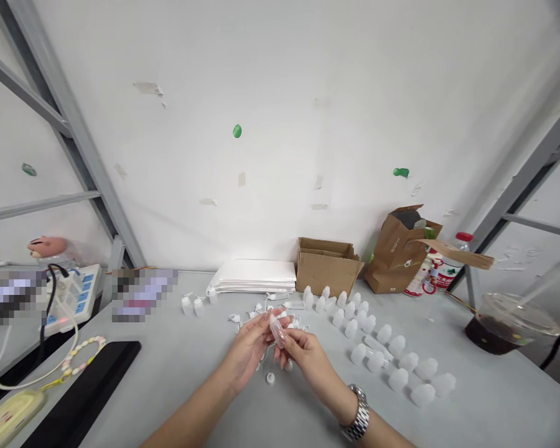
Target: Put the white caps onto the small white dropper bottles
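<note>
Between my hands, above the middle of the grey table, is a small translucent plastic bottle (277, 332), tilted with its narrow end toward the upper left. The fingers of my left hand (248, 347) close round its upper part. My right hand (304, 352) pinches its lower end, and a metal watch is on that wrist. Small white caps (270, 378) lie scattered beneath and behind my hands, partly hidden by them. Several similar translucent bottles (398, 379) stand in rows to the right, with a few lying down. Three bottles with white tops (198, 307) stand at the left.
Behind are a stack of white packets (254, 277), a cardboard box (329, 266) and a brown paper bag (396, 252). A drink cup (494, 330) stands far right. A black pad (86, 395), beaded strap (81, 356) and power strip (86, 289) are at left.
</note>
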